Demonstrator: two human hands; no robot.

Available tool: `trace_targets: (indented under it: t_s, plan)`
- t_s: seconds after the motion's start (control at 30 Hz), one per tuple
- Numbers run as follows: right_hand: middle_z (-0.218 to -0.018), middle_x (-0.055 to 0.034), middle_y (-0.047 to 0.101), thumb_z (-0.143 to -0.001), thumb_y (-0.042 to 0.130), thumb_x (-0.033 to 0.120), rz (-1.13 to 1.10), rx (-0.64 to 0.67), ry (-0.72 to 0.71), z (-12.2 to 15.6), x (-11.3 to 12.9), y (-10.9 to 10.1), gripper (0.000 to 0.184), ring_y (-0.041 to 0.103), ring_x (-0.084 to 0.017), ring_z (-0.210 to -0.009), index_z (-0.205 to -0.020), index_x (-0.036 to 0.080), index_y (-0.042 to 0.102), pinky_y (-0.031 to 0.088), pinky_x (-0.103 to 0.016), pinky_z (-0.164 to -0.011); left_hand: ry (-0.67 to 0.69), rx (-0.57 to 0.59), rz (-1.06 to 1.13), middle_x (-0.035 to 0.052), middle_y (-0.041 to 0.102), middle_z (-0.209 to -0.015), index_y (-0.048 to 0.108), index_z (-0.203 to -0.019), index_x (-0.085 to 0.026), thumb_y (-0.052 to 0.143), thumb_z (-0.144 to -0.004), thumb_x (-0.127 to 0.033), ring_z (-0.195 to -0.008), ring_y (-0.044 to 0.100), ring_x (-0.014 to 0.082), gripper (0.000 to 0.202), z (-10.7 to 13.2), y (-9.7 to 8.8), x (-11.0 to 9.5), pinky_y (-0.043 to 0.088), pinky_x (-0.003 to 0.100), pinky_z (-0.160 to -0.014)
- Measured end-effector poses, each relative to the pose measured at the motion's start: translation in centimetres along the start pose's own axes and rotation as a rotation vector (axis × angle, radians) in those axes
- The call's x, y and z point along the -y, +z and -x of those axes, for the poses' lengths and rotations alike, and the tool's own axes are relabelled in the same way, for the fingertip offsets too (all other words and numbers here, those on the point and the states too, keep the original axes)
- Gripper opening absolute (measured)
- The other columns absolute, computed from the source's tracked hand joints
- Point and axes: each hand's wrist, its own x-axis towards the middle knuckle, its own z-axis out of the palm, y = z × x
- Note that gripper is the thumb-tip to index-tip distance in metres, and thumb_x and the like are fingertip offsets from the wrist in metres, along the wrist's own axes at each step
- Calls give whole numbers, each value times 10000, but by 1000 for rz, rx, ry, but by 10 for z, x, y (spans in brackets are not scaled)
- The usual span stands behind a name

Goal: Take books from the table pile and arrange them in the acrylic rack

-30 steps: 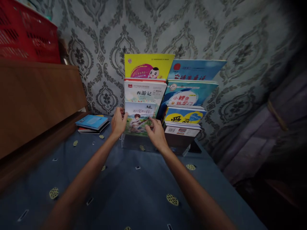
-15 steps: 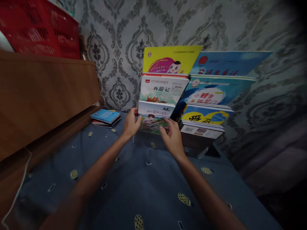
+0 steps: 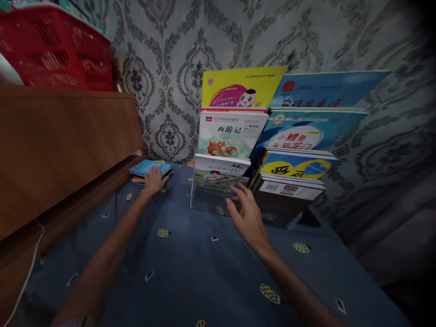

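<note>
A tiered clear display stand (image 3: 200,202) against the wall holds children's books in two columns. The front-left slot holds a book with a boy on its cover (image 3: 220,172). My right hand (image 3: 245,214) hovers just in front of that book, fingers spread, holding nothing. My left hand (image 3: 154,179) lies flat, fingers stretched, on a small stack of books with a blue cover (image 3: 146,167) lying on the blue cloth at the left.
A blue patterned cloth (image 3: 190,268) covers the surface. A wooden cabinet (image 3: 61,141) stands at the left with a red plastic basket (image 3: 57,50) on top. Patterned grey wallpaper (image 3: 170,68) is behind. Dark furniture lies at the right.
Both hands let go of the front book, which now sits lower in the stand. My left hand moved left onto the blue stack; my right hand drew back.
</note>
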Motion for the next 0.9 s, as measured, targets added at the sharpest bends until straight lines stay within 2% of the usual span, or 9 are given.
trace_targets:
  t_s: [0.07,0.13,0.3,0.43,0.57,0.7,0.9]
  plan:
    - [-1441,-173,514,-926,519,386,-2,45,8,15,1,4,359,714,-233,-837,-1223,241,657,613,-444,-741,-24,136,-115,262,256,-1613,367,-1474,-90,422,-961,-535,-1516,183,397,681,-10,0,15,161,666,-1163]
    - [-1463,-166,502,-945,492,362,-1,114,7,33,-2,11,350,716,-238,-894,-1238,254,651,613,-458,-805,-28,197,-149,267,295,-1596,394,-1462,-85,408,-954,-586,-1497,233,410,714,-14,-1,25,179,679,-1149]
    - [-1520,-148,457,-954,464,295,21,287,25,81,-17,32,369,682,-266,-1104,-1281,258,630,596,-480,-923,72,178,-261,254,408,-1540,465,-1392,-108,487,-921,-619,-1424,373,403,696,-2,-6,41,332,634,-1090]
    - [-1548,-153,426,-953,459,235,56,394,-21,107,-22,40,361,578,-274,-1294,-1271,214,630,547,-461,-1023,189,152,-422,204,523,-1459,507,-1326,-154,510,-955,-501,-1330,508,343,508,12,-12,52,436,510,-1038]
    - [-1531,-173,442,-952,443,185,85,465,-58,114,-20,40,366,605,-245,-1257,-1264,183,634,528,-414,-1050,238,153,-485,205,609,-1338,531,-1283,-111,428,-1003,-320,-1235,594,298,364,22,-17,54,489,403,-980]
    - [-1486,-165,492,-943,456,168,88,478,-69,112,-19,38,338,639,-247,-1200,-1212,188,660,542,-413,-1030,267,160,-537,246,653,-1195,559,-1215,-37,322,-990,-138,-1143,640,302,343,34,-18,46,517,393,-920]
    - [-1445,-192,508,-965,420,186,77,484,-88,110,-17,37,333,643,-247,-1174,-1193,162,661,542,-428,-1020,351,194,-601,231,653,-1165,572,-1202,-25,308,-969,-85,-1102,649,295,357,77,-18,39,534,378,-887]
